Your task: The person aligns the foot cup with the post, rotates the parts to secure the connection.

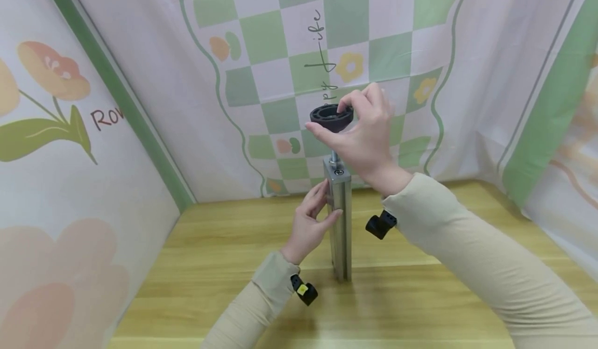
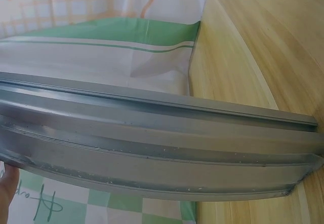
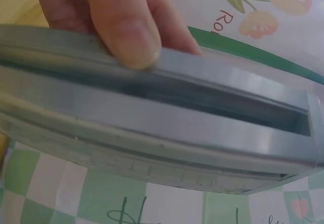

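An aluminium profile (image 1: 342, 229) with long grooves stands upright on the wooden table. From the end plate (image 1: 337, 171) on its top rises a threaded bolt (image 1: 334, 157), which carries a black round levelling foot (image 1: 321, 120). My right hand (image 1: 369, 136) pinches the foot's rim between thumb and fingers. Lower down, my left hand (image 1: 308, 227) grips the profile, thumb on the near side and fingers on the left. The right wrist view shows the left thumb (image 3: 134, 41) against the grooved metal. A fingertip (image 2: 7, 186) appears at the left wrist view's edge.
Behind the wooden table (image 1: 224, 245) hangs a green-and-white checked curtain (image 1: 348, 16). Printed fabric (image 1: 51, 193) closes off the left side, and another printed sheet (image 1: 576, 146) hangs at the right. Small black cameras (image 1: 380, 225) are strapped to both wrists.
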`<state>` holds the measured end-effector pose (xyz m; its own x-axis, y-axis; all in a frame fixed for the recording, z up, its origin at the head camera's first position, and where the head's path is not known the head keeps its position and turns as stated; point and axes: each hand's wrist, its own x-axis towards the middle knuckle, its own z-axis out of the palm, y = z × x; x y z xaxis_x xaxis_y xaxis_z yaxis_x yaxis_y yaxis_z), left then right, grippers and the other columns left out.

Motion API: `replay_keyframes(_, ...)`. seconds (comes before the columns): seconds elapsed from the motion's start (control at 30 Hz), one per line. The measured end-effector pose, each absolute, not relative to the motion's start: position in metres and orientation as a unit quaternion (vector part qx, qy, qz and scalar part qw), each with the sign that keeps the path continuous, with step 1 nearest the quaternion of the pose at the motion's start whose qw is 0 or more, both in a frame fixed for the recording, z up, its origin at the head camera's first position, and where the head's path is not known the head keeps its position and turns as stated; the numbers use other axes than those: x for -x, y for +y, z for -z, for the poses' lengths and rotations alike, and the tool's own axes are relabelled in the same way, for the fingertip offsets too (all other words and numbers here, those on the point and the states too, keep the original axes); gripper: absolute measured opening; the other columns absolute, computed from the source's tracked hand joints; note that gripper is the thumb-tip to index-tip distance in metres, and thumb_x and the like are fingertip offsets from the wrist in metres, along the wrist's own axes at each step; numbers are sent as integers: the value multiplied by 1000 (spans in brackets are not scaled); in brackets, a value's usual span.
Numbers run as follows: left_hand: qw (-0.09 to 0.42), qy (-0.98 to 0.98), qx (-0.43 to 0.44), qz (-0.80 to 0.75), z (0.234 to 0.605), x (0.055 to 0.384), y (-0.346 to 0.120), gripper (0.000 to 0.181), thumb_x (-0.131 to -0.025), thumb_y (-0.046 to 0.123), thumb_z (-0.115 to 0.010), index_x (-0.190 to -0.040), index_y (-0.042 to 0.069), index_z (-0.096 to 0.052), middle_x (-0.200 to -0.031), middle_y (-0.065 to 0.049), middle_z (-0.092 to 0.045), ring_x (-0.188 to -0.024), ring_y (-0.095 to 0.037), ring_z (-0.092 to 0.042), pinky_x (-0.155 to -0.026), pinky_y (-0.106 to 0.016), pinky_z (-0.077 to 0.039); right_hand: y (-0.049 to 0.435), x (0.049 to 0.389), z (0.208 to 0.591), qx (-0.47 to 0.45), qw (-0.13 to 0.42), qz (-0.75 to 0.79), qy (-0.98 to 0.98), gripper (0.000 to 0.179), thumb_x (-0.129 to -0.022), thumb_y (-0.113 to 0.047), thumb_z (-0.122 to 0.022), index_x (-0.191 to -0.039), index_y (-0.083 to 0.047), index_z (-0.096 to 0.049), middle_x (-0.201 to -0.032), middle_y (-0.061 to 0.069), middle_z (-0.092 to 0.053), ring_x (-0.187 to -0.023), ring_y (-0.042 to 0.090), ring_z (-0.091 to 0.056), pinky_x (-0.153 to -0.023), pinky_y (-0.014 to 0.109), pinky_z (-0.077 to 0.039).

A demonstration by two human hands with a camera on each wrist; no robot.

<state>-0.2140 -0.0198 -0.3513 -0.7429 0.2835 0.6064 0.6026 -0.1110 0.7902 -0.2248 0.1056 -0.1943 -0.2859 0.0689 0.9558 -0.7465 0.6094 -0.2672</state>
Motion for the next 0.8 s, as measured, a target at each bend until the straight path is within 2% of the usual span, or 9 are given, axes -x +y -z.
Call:
replay_keyframes(0.2, 124, -654, 341, 663, 351, 214, -19, 61, -84, -11, -62, -140, -9, -36, -144, -26, -37, -129, -38, -43, -109, -31, -40, 105, 227, 194, -219, 598, -338, -693, 59, -61, -49, -82, -76, 2, -55, -77, 16, -46, -80, 36, -39, -85, 28, -21)
replay_keyframes(0.33, 126, -656, 336, 664, 351, 213, -20, 61, -83, -13, -63, -138, -10, -36, -144, -26, -37, -130, -38, -42, -110, -29, -39, 108, 228, 198, -249, 614, -328, -674, 71, -70, -67, -68, -84, 2, -57, -79, 16, -51, -80, 35, -40, -85, 30, -23)
replay_keyframes(0.43, 124, -657, 333, 665, 351, 212, -20, 61, -83, -12, -63, -138, -10, -36, -144, -27, -37, -130, -38, -42, -110, -29, -39, 112, 230, 200, -270, 589, -352, -675, 76, -78, -70, -58, -94, 4, -57, -88, 18, -55, -83, 35, -42, -84, 27, -23)
replay_keyframes(0.53, 119, -660, 328, 666, 350, 212, -20, 61, -84, -11, -63, -139, -10, -36, -145, -26, -36, -131, -37, -41, -110, -29, -39, 117, 231, 199, -283, 505, -425, -696, 67, -84, -57, -56, -105, 7, -54, -100, 19, -55, -90, 32, -44, -87, 26, -29)
replay_keyframes(0.7, 119, -661, 327, 664, 349, 211, -20, 60, -85, -10, -63, -138, -10, -36, -144, -26, -36, -131, -37, -42, -110, -29, -39, 125, 233, 198, -292, 282, -596, -693, 40, -89, -23, -46, -120, 3, -49, -110, 3, -53, -99, 16, -49, -92, 27, -39)
replay_keyframes(0.8, 120, -659, 329, 666, 350, 211, -20, 60, -85, -10, -63, -138, -10, -36, -144, -26, -37, -130, -37, -43, -110, -29, -39, 127, 236, 200, -316, 196, -653, -660, 38, -92, -17, -39, -125, 1, -46, -110, -3, -56, -101, 12, -54, -99, 30, -40)
